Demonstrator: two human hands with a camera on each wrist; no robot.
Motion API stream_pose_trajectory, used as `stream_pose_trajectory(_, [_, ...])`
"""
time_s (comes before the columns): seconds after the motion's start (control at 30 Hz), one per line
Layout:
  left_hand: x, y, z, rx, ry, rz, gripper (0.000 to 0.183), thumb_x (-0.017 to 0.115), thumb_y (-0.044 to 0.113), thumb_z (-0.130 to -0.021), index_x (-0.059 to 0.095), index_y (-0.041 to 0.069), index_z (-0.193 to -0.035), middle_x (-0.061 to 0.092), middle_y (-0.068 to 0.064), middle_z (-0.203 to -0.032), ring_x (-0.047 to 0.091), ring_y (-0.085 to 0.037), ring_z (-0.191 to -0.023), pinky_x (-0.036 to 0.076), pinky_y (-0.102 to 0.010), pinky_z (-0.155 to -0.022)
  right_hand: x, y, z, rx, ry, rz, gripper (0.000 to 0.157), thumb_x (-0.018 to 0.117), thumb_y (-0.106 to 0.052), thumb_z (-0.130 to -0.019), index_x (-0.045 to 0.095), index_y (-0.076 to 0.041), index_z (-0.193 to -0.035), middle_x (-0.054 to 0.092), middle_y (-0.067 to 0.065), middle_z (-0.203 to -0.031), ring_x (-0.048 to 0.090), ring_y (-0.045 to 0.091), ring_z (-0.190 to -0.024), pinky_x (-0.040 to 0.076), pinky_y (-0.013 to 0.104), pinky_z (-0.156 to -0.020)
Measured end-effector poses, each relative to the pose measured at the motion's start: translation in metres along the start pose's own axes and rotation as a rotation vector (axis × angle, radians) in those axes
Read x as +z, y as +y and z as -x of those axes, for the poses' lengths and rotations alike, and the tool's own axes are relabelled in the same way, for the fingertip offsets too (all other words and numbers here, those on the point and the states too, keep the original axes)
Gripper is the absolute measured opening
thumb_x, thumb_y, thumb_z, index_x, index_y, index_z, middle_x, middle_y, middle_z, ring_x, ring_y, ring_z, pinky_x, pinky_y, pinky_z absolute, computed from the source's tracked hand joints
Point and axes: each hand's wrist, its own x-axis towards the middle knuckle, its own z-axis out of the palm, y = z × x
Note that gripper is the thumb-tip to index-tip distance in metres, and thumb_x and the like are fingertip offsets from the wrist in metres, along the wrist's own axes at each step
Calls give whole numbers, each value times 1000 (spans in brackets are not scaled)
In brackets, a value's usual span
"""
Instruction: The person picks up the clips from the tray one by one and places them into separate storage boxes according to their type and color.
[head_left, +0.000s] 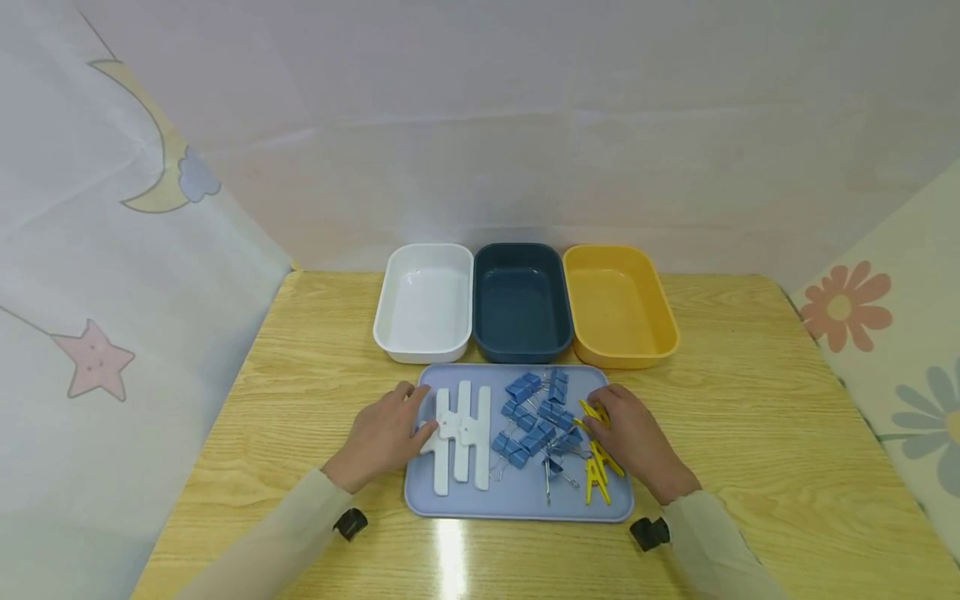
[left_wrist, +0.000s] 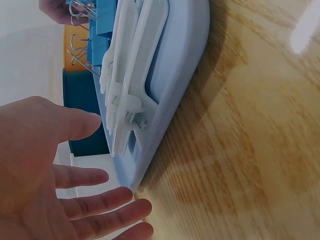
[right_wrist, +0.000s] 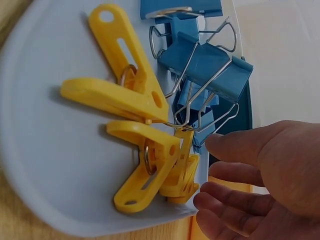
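Observation:
A lavender tray [head_left: 517,505] carries three white sealing clips [head_left: 482,433] on its left, a heap of several blue binder clips [head_left: 537,437] in the middle, and several yellow clothespins [head_left: 596,481] along its right side. My left hand [head_left: 381,437] is at the tray's left edge, thumb and fingers spread beside the white clips, holding nothing. On the opposite edge, my right hand [head_left: 637,437] hovers by the yellow clothespins. The right wrist view shows its thumb [right_wrist: 240,145] apart from its loosely bent fingers, near a binder clip's wire handle, with nothing between them.
Behind the tray, three bins stand side by side: white [head_left: 423,354], dark blue [head_left: 522,353] and yellow [head_left: 626,360]. All rest on a wood-grain table [head_left: 757,433]. Pale fabric walls [head_left: 480,167] enclose the back and sides.

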Motion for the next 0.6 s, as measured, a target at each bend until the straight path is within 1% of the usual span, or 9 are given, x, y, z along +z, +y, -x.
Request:
stream_pose_trajectory(0.17, [3,-3,-1,-20,-23,6,57,60,41,-93,49,6,-138,59,-13,-118,61,-19,-86,51,-31,-58,0,-2,-2,26,1,28,35,70,-18,-88,61,0,-117,59,18,-115,56,28,-97,52,49,-91])
stream_pose_trajectory(0.4, [7,-6,-1,-29,-22,3,56,54,35,-96,45,1,-140,61,-15,-115,64,-24,-93,55,-38,-64,0,-4,-5,12,17,55,36,70,-17,-88,60,0,-119,60,19,-118,58,31,-103,52,50,-93])
stream_pose_trajectory(0.5, [8,-7,-1,-24,-14,-7,54,53,32,-97,45,-1,-139,62,-14,-111,64,-24,-91,55,-37,-62,-1,-4,-6,10,12,60,35,69,-16,-88,60,1,-118,60,19,-117,59,32,-103,51,51,-93])
stream_pose_trajectory(0.6, [8,-7,-2,-20,-11,-8,52,52,31,-98,46,-2,-138,62,-13,-106,63,-22,-86,52,-34,-58,-1,-5,-8,19,0,64,35,69,-16,-88,60,0,-118,60,18,-117,58,32,-102,51,51,-94])
